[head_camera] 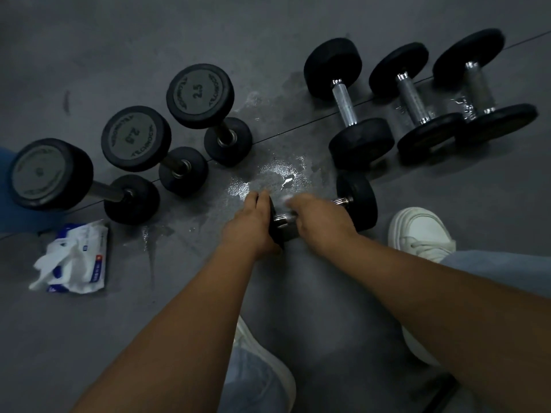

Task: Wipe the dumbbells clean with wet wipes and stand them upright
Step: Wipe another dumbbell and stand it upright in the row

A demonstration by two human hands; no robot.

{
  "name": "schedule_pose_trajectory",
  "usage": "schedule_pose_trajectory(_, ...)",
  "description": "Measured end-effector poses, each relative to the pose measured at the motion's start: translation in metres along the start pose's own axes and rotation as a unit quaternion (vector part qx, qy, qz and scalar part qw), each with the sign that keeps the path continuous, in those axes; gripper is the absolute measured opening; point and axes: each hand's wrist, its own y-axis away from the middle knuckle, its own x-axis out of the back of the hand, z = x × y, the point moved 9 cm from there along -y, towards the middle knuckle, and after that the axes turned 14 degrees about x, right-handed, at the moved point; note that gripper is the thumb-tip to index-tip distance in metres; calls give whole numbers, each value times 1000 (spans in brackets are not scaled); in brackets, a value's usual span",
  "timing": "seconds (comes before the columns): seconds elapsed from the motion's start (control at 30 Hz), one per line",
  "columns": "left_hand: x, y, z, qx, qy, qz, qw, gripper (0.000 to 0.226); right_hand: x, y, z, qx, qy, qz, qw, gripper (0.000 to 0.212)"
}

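Head view: a dumbbell point(356, 201) lies on its side on the grey floor point(119, 55), low in the middle, between the person's two hands. The left hand point(253, 225) grips its left head, fingers curled over the rim. The right hand point(320, 222) is closed over the metal handle point(281, 219) and seems to clasp a white wipe point(287, 201) against it. Blur makes that grip hard to read. The right head rests on the floor, clear of both hands.

Just beyond the hands a wet patch point(268, 177) shines on the floor. To the left, three upright dumbbells point(135, 138) stand on end in a slanting row, two with "2.5" on the top face. To the right, three lying dumbbells point(346, 102) rest side by side on their sides, handles roughly parallel.

A pack point(77, 257) of wipes lies near the left row, a sheet pulled partly out. A white shoe point(420, 231) stands just right of the held dumbbell.
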Motion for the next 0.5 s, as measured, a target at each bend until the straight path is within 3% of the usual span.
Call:
schedule_pose_trajectory(0.07,0,0,-1,1,2,-2,1000,133,-3,5,10,-62,9,-10,998,46)
schedule_pose_trajectory(0.17,0,1,1,-8,7,2,1000,129,-12,5,-21,56,8,-40,998,38)
schedule_pose_trajectory(0.2,-1,1,1,-8,8,3,1000,130,-10,5,-19,57,-2,-32,998,36)
schedule_pose_trajectory(0.3,-1,1,0,-6,8,2,1000,135,-8,9,11,-62,-11,-18,998,52)
schedule_pose_trajectory(0.43,0,2,1,-11,7,8,1000,132,-15,10,-12,29,-13,-64,997,53)
schedule_pose_trajectory(0.5,1,3,0,-8,6,6,1000,134,-12,6,1,2,23,-69,997,49)
